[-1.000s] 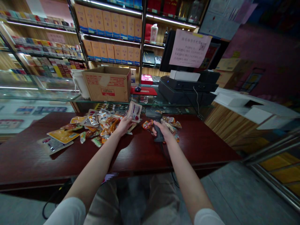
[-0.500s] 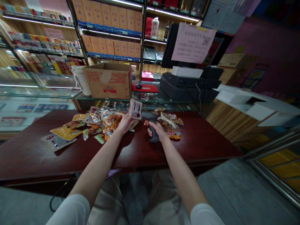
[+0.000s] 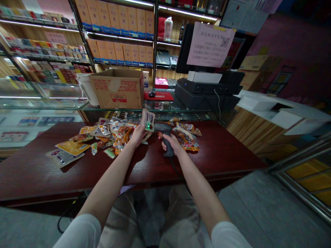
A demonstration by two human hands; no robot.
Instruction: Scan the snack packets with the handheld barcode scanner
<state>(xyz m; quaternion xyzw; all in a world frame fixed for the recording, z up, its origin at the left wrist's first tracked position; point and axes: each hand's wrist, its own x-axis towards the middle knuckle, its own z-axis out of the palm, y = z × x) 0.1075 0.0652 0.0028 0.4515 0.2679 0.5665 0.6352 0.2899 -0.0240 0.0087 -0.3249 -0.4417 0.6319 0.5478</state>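
- Gripping a small foil snack packet [image 3: 147, 120] nearly upright, the left hand [image 3: 138, 135] has its fingers closed together on the packet's lower end; the packet's long axis runs roughly 12 to 6 o'clock, with a slight tilt.
- The right hand [image 3: 172, 143] has its fingers clamped around the grip of a black handheld barcode scanner [image 3: 168, 150].
- The scanner's nose points toward 9 o'clock, just beside the packet, and a small green light shows on the packet's face.
- The packet lies at 10 o'clock from the right hand's fingers, and the left hand is nearer to it.
- A thin black cable [image 3: 178, 172] trails from the scanner toward 5 o'clock.
- Crinkled plastic packets [image 3: 113, 137] lie heaped at 9 o'clock on the dark red wooden tabletop [image 3: 219, 162]; a smaller pile of packets [image 3: 186, 139] lies at 3 o'clock.
- At 12 o'clock, a cardboard box [image 3: 116, 90] stands on a glass counter [image 3: 165, 107].
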